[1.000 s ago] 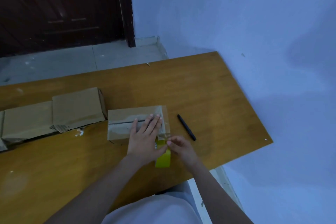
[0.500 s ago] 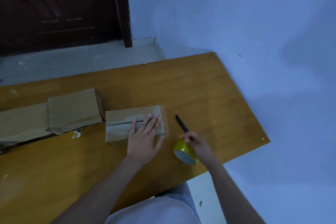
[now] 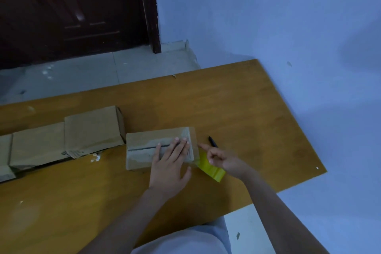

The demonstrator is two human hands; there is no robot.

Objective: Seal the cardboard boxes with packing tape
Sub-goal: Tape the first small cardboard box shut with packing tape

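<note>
A small cardboard box point(image 3: 144, 146) lies on the wooden table point(image 3: 237, 109) with a dark seam along its top. My left hand point(image 3: 171, 161) presses flat on the right half of the box with straight fingers. Just right of the box, my right hand point(image 3: 222, 159) grips a yellow roll of packing tape point(image 3: 210, 168), with its index finger pointing toward the box's right end. The roll sits low, close to the box's right corner.
Several more cardboard boxes point(image 3: 90, 128) stand in a row to the left. A black pen point(image 3: 213, 141) lies on the table behind my right hand. The table's right edge is near the blue wall. A dark door stands beyond the floor.
My right hand carried the tape roll away from the box to the right, then brought it back against the box's right end. My left hand stayed pressed on the box.
</note>
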